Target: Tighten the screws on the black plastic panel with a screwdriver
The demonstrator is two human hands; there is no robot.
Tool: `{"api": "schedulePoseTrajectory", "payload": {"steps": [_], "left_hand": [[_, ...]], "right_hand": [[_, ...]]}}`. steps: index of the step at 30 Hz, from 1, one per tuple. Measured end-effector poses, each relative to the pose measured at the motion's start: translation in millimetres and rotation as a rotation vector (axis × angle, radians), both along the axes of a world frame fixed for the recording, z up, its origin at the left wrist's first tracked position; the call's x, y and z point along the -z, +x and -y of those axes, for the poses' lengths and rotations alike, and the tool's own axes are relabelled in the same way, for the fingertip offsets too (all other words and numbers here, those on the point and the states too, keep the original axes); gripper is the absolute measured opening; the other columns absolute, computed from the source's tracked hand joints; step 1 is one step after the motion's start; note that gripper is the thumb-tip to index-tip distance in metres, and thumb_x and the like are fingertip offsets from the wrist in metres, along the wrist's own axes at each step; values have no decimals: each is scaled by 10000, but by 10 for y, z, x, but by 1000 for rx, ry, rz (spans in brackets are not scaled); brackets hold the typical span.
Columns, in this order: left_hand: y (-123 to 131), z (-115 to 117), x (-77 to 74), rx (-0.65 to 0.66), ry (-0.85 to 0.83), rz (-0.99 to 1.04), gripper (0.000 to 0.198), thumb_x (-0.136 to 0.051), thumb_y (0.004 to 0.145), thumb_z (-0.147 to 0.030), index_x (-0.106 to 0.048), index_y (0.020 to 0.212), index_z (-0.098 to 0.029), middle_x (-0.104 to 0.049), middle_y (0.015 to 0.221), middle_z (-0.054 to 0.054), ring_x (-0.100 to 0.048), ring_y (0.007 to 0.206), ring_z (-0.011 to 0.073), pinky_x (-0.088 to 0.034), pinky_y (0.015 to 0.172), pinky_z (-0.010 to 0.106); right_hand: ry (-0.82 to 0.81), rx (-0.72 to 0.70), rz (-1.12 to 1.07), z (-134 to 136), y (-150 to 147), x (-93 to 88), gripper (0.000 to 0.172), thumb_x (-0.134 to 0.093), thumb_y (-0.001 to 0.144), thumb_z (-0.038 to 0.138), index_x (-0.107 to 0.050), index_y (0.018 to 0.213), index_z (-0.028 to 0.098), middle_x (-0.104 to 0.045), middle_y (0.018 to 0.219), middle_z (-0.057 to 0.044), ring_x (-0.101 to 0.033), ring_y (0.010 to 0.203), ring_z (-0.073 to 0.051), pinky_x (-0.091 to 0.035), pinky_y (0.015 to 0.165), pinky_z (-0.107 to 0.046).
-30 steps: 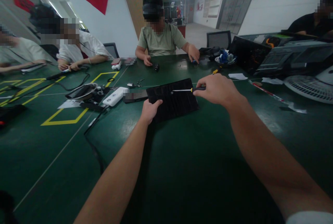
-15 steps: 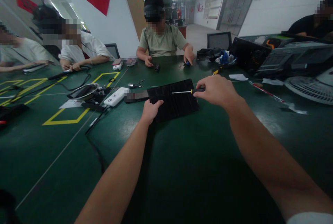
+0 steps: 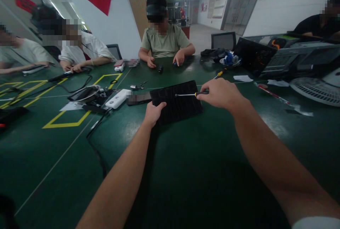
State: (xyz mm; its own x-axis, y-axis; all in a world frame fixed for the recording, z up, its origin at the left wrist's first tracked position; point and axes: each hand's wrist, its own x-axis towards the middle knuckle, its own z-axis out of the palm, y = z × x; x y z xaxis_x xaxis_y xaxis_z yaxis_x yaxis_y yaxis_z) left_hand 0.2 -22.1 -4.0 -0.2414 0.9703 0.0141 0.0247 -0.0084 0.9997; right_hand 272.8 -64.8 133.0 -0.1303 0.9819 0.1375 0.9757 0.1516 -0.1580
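Note:
My left hand (image 3: 154, 113) grips the left side of a flat black rectangular panel (image 3: 183, 106), thumb on its face. The panel is tilted up above the green table (image 3: 191, 172); its details are too dark to make out. In my right hand (image 3: 221, 92) a screwdriver (image 3: 186, 95) with a black and yellow handle is pinched, its metal shaft pointing left. The screwdriver's tip is at the panel's face, left of the middle. Whether it sits in a screw cannot be seen.
Left of the panel lie a white device (image 3: 118, 99), a dark flat object (image 3: 138, 98) and small metal parts. Another yellow-handled screwdriver (image 3: 219, 74) lies beyond my right hand. A fan grille (image 3: 317, 87) and computer case (image 3: 300, 60) stand at right. A co-worker (image 3: 166, 41) sits opposite.
My hands, the panel and the screwdriver stay almost where they were. The co-worker opposite has moved one hand toward the left of the view, with a small blue thing at its fingers.

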Motion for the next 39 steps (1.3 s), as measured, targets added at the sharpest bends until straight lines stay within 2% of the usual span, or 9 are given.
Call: {"api": "schedulePoseTrajectory", "payload": {"steps": [16, 32, 39], "left_hand": [[7, -3, -6, -1, 4, 11, 368, -864, 588, -314, -748, 905, -167, -798, 942, 100, -760, 932, 305, -605, 894, 445], [-23, -22, 31, 4, 9, -12, 395, -874, 592, -352, -756, 918, -163, -803, 944, 97, -763, 918, 306, -600, 900, 453], [-27, -35, 50, 13, 11, 3, 385, -862, 604, -341, -769, 930, -158, -804, 958, 107, -762, 904, 297, -602, 876, 442]], "right_hand": [[55, -6, -28, 17, 20, -8, 352, -664, 873, 535, -843, 1029, 275, -792, 1016, -115, -704, 953, -325, -522, 797, -445], [-42, 10, 6, 26, -56, -17, 412, -610, 908, 558, -837, 1055, 247, -783, 1021, -144, -705, 956, -338, -533, 769, -453], [-80, -13, 21, 6, -67, 14, 394, -553, 948, 536, -788, 1042, 234, -763, 1000, -135, -689, 941, -326, -493, 731, -424]]}}
